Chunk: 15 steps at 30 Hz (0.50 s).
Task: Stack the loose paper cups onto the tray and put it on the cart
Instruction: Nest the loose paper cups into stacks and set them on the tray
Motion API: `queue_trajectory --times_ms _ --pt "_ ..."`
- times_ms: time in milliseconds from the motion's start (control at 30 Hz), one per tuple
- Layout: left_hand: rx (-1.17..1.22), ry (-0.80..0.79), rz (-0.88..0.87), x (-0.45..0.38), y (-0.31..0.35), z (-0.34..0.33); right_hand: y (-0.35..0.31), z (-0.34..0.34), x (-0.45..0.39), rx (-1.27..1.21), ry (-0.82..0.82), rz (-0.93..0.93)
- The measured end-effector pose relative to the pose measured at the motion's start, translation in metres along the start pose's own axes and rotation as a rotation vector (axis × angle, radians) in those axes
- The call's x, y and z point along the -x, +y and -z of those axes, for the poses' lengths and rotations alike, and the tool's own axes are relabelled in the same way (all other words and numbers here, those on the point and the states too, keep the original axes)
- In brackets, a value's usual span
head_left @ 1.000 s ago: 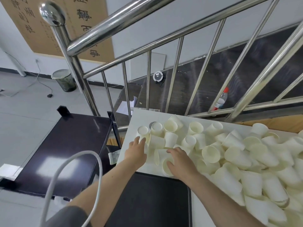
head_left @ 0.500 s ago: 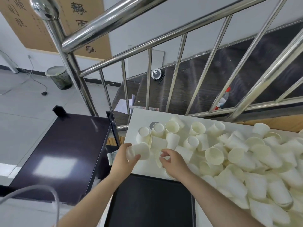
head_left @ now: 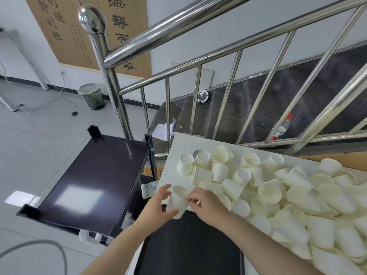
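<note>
From the head camera, your left hand point(head_left: 156, 203) grips a white paper cup point(head_left: 176, 203) from its left side, thumb over the upper part and fingers curled under the base, and the cup sits tilted with its mouth pointing up and away from you. Your right hand point(head_left: 206, 205) meets that same cup from the right, thumb and forefinger pinching at its rim, the other fingers curled loosely behind. The held cup hangs just above the far edge of the black tray point(head_left: 190, 247), which lies flat in front of you on the white table point(head_left: 178, 143) with its surface bare. To the right and beyond your hands sprawls the heap of loose paper cups point(head_left: 294, 197), some upright, many on their sides, a few nested, spreading to the right edge of the picture. On your left stands the black cart point(head_left: 95, 175), its glossy top shelf catching a window's glare, well apart from the tray. Behind the table runs a steel stair railing point(head_left: 178, 30), with a plastic bottle point(head_left: 281, 128) standing on the dark steps past it and a mesh waste bin point(head_left: 92, 96) on the tiled floor farther back.
</note>
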<state>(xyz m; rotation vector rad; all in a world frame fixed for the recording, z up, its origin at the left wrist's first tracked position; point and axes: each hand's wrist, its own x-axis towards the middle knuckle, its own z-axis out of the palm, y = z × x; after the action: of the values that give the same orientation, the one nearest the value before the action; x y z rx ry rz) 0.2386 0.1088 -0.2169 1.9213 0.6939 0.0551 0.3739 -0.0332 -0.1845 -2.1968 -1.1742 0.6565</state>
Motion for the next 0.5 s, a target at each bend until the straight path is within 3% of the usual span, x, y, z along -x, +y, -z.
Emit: queue_trajectory --times_ms 133,300,400,500 --pt "-0.171 -0.053 -0.087 0.003 -0.002 -0.003 0.000 -0.008 0.011 0.165 -0.053 0.174" --pt "-0.376 -0.053 -0.114 0.003 -0.001 -0.010 0.005 -0.013 0.022 0.199 -0.096 0.200" --pt "-0.512 -0.033 -0.030 0.002 0.000 -0.009 0.016 -0.007 0.026 0.202 0.007 0.119" --pt "-0.578 -0.054 0.038 0.004 0.000 -0.007 0.032 0.004 0.029 0.371 0.060 -0.069"
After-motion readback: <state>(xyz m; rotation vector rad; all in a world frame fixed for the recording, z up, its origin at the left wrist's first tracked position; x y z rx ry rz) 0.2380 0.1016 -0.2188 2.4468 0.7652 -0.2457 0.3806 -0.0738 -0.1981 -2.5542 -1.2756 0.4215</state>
